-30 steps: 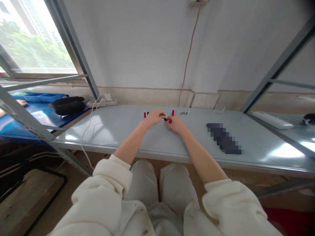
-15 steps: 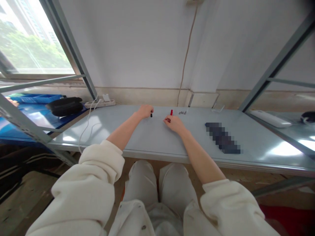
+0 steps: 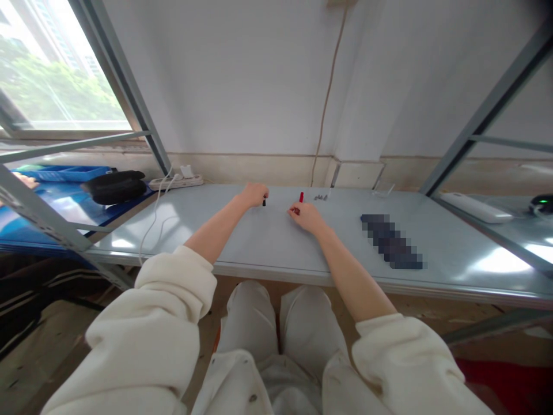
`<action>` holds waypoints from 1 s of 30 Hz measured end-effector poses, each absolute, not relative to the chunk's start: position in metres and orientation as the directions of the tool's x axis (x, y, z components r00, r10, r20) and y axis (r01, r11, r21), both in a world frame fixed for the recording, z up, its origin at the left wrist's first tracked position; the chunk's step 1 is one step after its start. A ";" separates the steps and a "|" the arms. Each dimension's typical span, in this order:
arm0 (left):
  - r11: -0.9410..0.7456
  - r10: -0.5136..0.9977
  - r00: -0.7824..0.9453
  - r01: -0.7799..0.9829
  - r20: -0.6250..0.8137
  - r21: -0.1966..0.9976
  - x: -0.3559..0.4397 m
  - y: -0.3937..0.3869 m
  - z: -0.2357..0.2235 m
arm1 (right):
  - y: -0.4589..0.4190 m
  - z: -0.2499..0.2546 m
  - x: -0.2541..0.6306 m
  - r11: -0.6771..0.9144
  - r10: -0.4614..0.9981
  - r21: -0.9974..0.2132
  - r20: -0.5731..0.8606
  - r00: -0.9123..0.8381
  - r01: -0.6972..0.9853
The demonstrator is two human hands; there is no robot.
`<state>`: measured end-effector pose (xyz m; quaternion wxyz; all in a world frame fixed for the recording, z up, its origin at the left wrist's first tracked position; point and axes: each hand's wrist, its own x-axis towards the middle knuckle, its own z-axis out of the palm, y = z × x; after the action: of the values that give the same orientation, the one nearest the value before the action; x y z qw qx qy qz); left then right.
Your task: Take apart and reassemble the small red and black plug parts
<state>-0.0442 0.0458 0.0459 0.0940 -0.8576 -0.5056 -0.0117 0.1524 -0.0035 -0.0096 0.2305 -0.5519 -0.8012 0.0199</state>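
My left hand [image 3: 254,195] is closed over the far part of the table, its fingers pinched round a small black piece [image 3: 264,202] whose lower end sticks out below them. To its right, my right hand [image 3: 305,215] is closed on a slim red cylinder [image 3: 301,197] that rises upright behind the knuckles. Dark red also shows between the thumb and fingers of this hand. What kind of things these two pieces are is too small to tell. Just beyond my right hand lie several small grey pieces [image 3: 320,197] on the grey table [image 3: 259,242].
A dark, pixelated oblong [image 3: 391,242] lies to the right on the table. At the left back are a power strip [image 3: 177,182] with white cables and, on a blue table, a black case [image 3: 114,187]. Metal posts frame both sides; a wall stands behind.
My left hand has shifted very slightly left with the black piece. My right hand stays almost in place. A green light now shows on the black device at the far right.
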 end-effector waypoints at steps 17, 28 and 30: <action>-0.494 0.857 0.507 0.859 0.093 -0.132 -0.047 0.047 0.040 | -0.004 -0.008 0.152 0.390 0.895 -0.290 0.342 -0.286 0.874; -0.484 0.862 0.500 0.861 0.082 -0.157 -0.046 0.045 0.043 | -0.003 -0.009 0.152 0.385 0.902 -0.298 0.321 -0.288 0.873; -0.482 0.864 0.498 0.861 0.079 -0.160 -0.046 0.045 0.042 | -0.003 -0.008 0.152 0.384 0.903 -0.299 0.319 -0.288 0.873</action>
<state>-0.0460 0.0453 0.0424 0.0894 -0.8608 -0.5010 0.0061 0.1517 -0.0031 -0.0080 0.2220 -0.5538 -0.8019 0.0333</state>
